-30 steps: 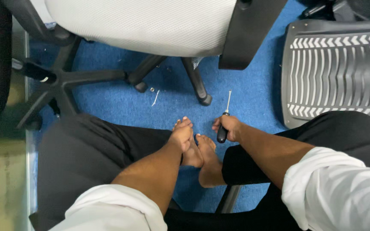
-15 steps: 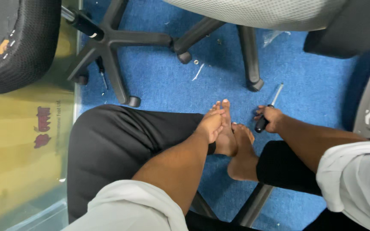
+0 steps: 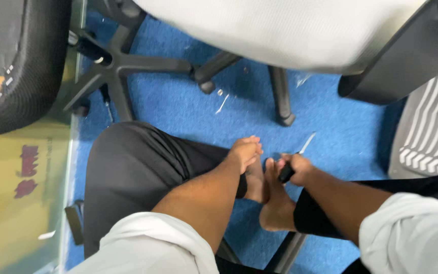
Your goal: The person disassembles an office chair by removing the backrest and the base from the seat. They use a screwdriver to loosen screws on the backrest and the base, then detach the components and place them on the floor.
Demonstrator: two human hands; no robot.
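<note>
Head view shows the right hand (image 3: 297,167) clamped around a screwdriver (image 3: 294,161) with a black handle, its metal shaft pointing over the blue carpet (image 3: 345,132). Left hand (image 3: 244,151), fingers together and empty, rests against a bare foot (image 3: 275,208), near the office chair base (image 3: 128,66).

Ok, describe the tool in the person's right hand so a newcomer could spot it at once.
Start at the blue carpet below the white chair seat, then drop to the two bare feet at the middle. Just right of them, the right hand grips a screwdriver: dark handle in the fist, thin silvery shaft angling up and right. Nothing else held here is slender metal.
</note>
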